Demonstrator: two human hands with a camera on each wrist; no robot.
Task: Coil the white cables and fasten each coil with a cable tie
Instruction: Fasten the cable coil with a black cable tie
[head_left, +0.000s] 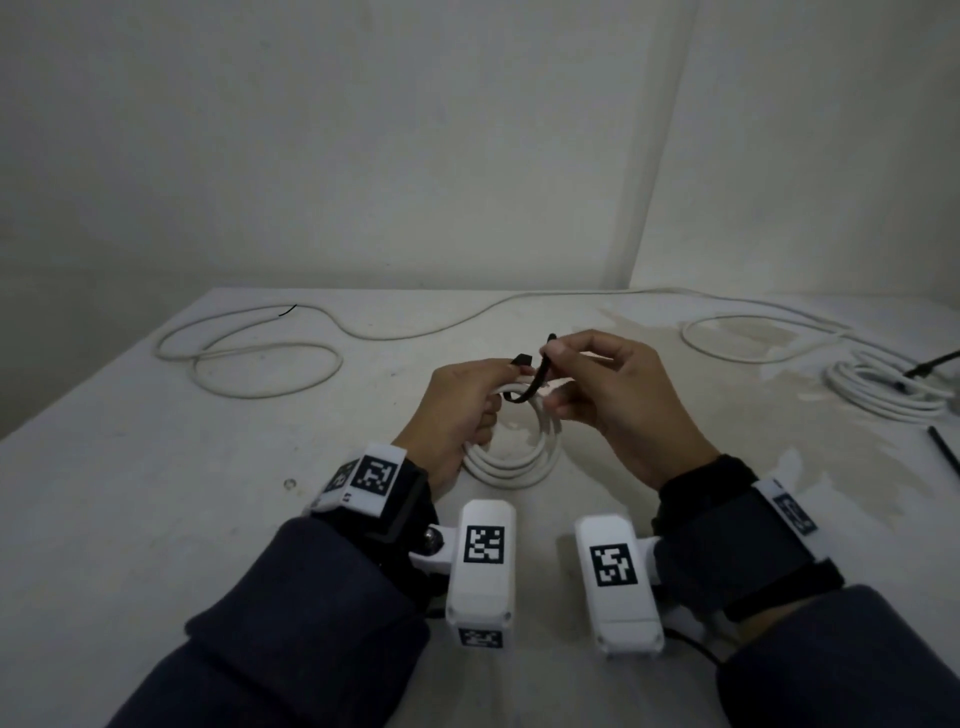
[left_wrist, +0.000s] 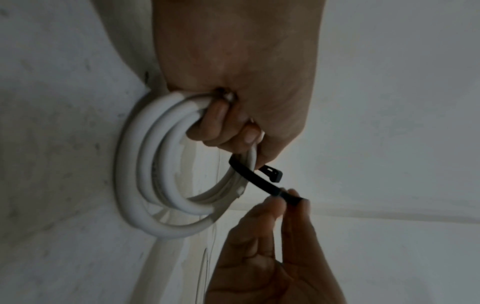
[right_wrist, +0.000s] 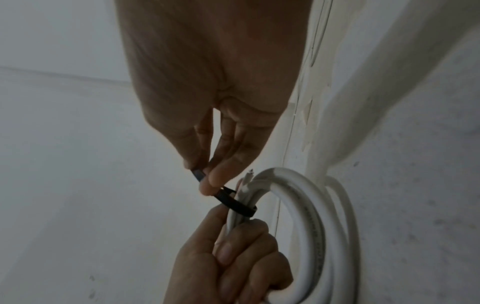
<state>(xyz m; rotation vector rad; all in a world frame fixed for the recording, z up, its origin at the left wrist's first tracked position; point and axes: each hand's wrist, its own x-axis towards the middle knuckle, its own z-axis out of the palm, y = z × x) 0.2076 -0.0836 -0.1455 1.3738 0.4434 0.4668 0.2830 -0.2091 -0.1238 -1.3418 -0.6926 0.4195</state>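
White tabletop (head_left: 156, 493) underneath; left hand (head_left: 462, 410) grips the coiled white cable (head_left: 511, 462); right hand (head_left: 618, 395) pinches the black cable tie (head_left: 535, 382) looped around it.

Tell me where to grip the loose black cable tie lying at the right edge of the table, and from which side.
Pinch the spare cable tie mid-strap from above, fingers on either side of its thin width. It lies flat on the table, clear of the tied coil, so a top-down approach looks clear. Its near end is cut off by the frame, so grip the visible part.
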